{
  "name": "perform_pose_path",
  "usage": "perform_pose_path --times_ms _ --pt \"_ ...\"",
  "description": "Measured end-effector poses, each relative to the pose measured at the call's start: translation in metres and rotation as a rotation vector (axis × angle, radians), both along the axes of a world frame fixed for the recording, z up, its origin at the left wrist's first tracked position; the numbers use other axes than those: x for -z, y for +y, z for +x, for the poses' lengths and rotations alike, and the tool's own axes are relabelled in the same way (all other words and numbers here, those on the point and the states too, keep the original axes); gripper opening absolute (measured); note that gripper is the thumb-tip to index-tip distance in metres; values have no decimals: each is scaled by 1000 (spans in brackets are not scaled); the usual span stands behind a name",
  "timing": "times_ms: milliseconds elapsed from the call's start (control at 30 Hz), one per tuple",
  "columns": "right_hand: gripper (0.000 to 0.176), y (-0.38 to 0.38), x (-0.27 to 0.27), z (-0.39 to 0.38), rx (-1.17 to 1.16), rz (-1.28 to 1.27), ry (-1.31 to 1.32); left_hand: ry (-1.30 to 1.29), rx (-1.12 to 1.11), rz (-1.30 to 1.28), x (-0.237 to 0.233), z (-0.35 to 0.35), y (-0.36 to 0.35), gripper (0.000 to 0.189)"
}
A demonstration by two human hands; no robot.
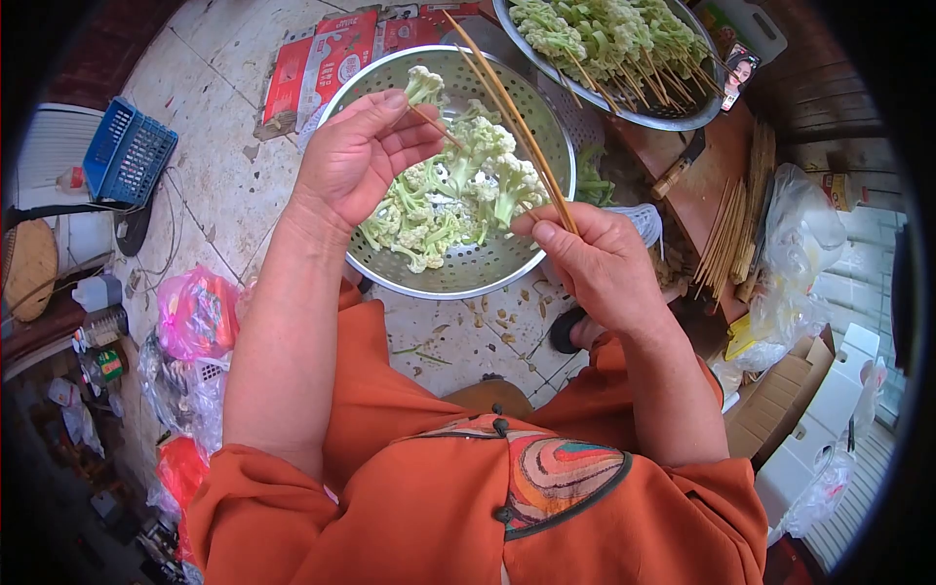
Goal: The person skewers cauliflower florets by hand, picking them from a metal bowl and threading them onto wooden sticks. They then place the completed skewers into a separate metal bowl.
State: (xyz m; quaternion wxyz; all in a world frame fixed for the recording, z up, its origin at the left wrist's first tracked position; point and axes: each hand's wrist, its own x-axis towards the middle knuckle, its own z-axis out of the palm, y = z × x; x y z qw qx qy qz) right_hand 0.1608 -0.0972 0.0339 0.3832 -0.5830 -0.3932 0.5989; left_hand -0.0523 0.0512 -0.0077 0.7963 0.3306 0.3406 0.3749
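Observation:
Between the thumb and fingers of my left hand [366, 151] is a cauliflower floret [424, 86], with a thin stick [436, 127] running from it toward the lower right. My right hand [600, 258] is closed around several long bamboo skewers [517, 122] that point up and to the left. Another floret [517, 185] is right beside my right fingertips; whether they touch it I cannot tell. Both hands are over a perforated metal colander [448, 283], which holds loose cauliflower pieces [419, 229].
A metal basin [673, 122] of skewered cauliflower [619, 39] stands at the top right. Below it, a knife [680, 164] and loose skewers [720, 234] lie on a board. Flattened red cardboard [322, 68] is behind the colander; a blue basket [130, 151] is far left.

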Motion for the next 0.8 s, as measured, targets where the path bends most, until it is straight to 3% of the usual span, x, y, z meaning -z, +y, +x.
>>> perform_pose_path --times_ms 400,800 --pt "18 0 -2 0 13 5 2 -49 -73 -119 -2 4 0 30" --pt "17 -1 0 1 17 5 -17 -21 -100 -49 -6 8 -2 27"
